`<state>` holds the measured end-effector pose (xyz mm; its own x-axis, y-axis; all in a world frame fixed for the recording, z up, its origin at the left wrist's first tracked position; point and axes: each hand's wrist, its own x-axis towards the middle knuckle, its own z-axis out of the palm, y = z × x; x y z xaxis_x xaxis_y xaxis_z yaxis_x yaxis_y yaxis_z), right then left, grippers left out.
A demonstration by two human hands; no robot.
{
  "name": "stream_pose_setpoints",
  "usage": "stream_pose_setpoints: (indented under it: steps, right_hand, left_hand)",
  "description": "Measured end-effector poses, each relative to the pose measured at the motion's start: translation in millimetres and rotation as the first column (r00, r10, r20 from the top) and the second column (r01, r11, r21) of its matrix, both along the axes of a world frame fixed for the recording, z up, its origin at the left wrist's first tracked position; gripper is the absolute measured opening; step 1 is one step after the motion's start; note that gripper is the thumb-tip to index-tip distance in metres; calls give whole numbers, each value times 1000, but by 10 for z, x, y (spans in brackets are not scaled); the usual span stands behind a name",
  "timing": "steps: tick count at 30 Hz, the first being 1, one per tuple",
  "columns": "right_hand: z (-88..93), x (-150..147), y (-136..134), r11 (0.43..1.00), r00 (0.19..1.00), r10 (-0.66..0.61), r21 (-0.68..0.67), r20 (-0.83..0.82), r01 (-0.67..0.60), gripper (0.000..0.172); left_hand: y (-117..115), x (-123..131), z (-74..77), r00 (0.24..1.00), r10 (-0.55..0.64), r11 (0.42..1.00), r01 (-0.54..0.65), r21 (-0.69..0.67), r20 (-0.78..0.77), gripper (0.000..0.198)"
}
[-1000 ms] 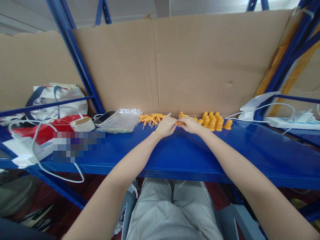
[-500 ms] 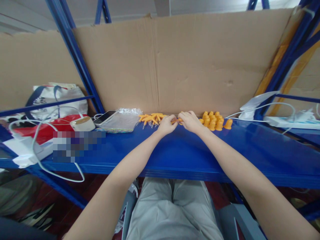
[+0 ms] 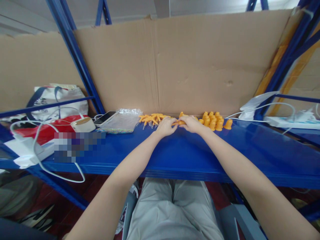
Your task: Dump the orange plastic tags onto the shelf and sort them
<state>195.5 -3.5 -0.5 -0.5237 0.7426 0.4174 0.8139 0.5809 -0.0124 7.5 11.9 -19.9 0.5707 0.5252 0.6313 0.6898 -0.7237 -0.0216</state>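
My left hand (image 3: pixel 166 127) and my right hand (image 3: pixel 192 124) meet over the blue shelf, fingers closed on a small orange piece (image 3: pixel 178 123) between them. Fingers cover most of it, so its exact kind is unclear. Left of my hands lies a pile of orange corkscrews (image 3: pixel 153 118) with thin metal spirals sticking out toward me. Beside my right hand several orange bell-shaped caps (image 3: pixel 212 124) stand in a group. Another orange piece (image 3: pixel 181 114) shows just behind my right fingers.
The blue shelf (image 3: pixel 180 156) has a cardboard sheet (image 3: pixel 200 63) along its back. To the left lie a clear plastic bag (image 3: pixel 120 121), a phone (image 3: pixel 106 117), a white charger (image 3: pixel 83 124) and looping cables. A power strip (image 3: pixel 291 122) sits at the far right.
Both hands have shifted slightly, and the right hand has lowered a little. More of the orange piece now shows between the fingers, as does the orange piece behind the right hand.
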Motion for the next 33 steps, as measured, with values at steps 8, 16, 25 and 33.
stream_pose_setpoints:
  steps: [8, 16, 25, 33]
  right_hand:
    - [14, -5, -33, 999, 999, -49, 12, -22, 49, 20]
    - [1, -26, -56, 999, 999, -44, -13, 19, 44, 23]
    - [14, -23, -53, 994, 996, -87, 61, 25, 85, 19]
    - [4, -21, -89, 997, 996, -77, 12, 33, 77, 24]
  left_hand:
    - [22, 15, -5, 999, 10, 999, -9, -39, 32, 19]
    - [20, -13, -13, 1000, 21, 1000, -21, -24, 22, 15]
    - [19, 11, -12, 998, 19, 1000, -17, -26, 60, 19]
    - [37, -22, -19, 999, 3, 1000, -2, -25, 38, 19]
